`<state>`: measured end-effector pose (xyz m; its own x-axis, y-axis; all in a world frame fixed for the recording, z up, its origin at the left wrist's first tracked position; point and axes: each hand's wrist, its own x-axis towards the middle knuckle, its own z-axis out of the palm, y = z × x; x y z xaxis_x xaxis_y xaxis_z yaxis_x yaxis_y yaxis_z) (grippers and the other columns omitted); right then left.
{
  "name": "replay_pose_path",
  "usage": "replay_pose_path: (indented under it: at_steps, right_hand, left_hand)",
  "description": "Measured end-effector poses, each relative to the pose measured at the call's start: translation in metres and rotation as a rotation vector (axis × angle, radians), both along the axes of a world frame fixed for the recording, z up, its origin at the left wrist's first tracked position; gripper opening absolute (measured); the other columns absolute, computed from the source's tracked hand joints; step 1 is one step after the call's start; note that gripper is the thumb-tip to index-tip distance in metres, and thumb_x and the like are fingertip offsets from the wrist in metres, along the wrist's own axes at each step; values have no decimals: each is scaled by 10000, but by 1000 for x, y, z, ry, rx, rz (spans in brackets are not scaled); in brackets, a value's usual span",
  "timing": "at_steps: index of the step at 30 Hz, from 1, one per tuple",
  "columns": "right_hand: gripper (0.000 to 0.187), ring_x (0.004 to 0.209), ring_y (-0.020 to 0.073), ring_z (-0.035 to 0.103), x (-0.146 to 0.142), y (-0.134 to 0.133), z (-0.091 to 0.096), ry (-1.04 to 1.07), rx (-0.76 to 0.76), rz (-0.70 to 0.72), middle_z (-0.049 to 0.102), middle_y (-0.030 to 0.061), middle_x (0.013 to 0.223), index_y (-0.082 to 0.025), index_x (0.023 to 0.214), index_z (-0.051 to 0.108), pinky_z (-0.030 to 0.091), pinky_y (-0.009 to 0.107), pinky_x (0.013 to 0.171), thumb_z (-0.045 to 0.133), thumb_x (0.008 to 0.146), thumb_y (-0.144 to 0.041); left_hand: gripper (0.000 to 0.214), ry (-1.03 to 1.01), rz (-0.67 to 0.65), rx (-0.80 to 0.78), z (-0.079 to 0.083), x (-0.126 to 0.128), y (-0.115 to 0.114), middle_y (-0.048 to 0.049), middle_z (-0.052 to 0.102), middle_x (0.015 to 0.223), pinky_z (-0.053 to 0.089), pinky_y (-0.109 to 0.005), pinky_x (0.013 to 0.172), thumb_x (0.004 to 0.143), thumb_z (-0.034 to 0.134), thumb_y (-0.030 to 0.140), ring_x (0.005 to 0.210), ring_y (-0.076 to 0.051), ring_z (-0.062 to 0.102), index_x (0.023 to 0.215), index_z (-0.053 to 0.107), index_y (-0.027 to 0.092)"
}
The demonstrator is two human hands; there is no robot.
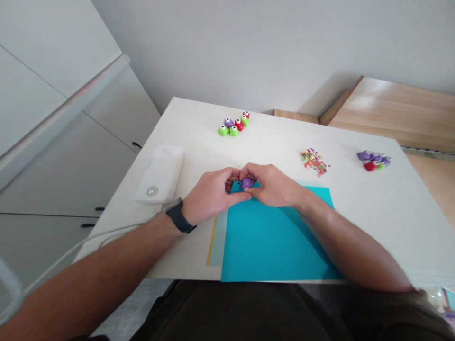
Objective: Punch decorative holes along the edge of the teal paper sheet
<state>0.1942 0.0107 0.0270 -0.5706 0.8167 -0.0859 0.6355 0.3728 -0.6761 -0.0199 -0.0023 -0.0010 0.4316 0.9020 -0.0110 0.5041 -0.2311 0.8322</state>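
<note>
white tabletop [270, 137]; left hand [209, 196], right hand [272, 185] closed around a purple plastic punch [246, 183] over teal paper [273, 241]

Our left hand [209, 194] and right hand [272, 185] hide most of the purple object [246, 183] (its shape escapes us); beyond the right hand, the colored scraps [314, 162] are too small to tell apart.

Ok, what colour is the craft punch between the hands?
Purple; the craft punch shows best in the head view.
</note>
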Motion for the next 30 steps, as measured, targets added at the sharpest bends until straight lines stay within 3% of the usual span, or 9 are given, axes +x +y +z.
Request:
replay_pose_path:
  at_steps: [11,22,30]
  right_hand:
    - [294,882,182,657,-2,-1,2,-5,8,-15,737,17,986,-205,1064,649,461,288,782,652,785,-115]
    - [263,889,179,657,-2,-2,4,13,43,10,732,18,983,-200,1037,644,460,286,793,645,791,-107]
    - [255,866,184,656,-6,-4,2,0,57,-2,730,28,961,-185,1017,646,451,282,759,625,778,-100]
  left_hand:
    - [472,44,-10,41,3,1,-1,-24,778,1118,574,-375,872,823,784,539,939,-232,727,1174,687,240]
    - [674,-13,-32,27,-3,2,0,-31,762,1214,556,-392,974,800,813,552,1050,-252,728,1365,599,253]
    - [451,16,-46,68,-3,4,-1,-13,774,1128,555,-369,934,838,804,454,1009,-238,730,1213,661,248]
